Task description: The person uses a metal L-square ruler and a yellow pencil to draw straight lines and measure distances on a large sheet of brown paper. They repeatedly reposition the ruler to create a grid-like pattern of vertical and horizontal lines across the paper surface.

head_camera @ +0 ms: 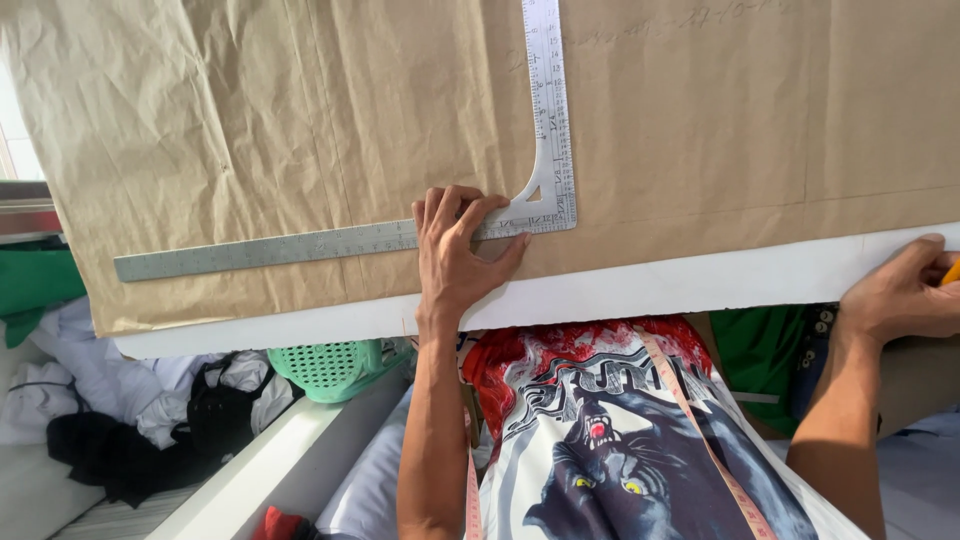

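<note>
Draping over printed shirt [620, 440], tape measure [700, 420]; left hand [460, 250], fingers spread, pressing metal square [545, 190] flat onto brown paper [250, 130] near table edge [640, 290]; right hand [905, 295] gripping yellow pencil [952, 272]; green basket [335, 368] crowding below.

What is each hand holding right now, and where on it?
Left hand presses the metal L-square flat near its corner. Right hand grips a yellow tool, mostly hidden, by its body.

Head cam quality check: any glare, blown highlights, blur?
Head view: sharp overall; window at left edge blown out; mild sheen on metal L-square, markings legible; left hand crisp, soft shadow beneath; right hand cropped at frame edge.
</note>
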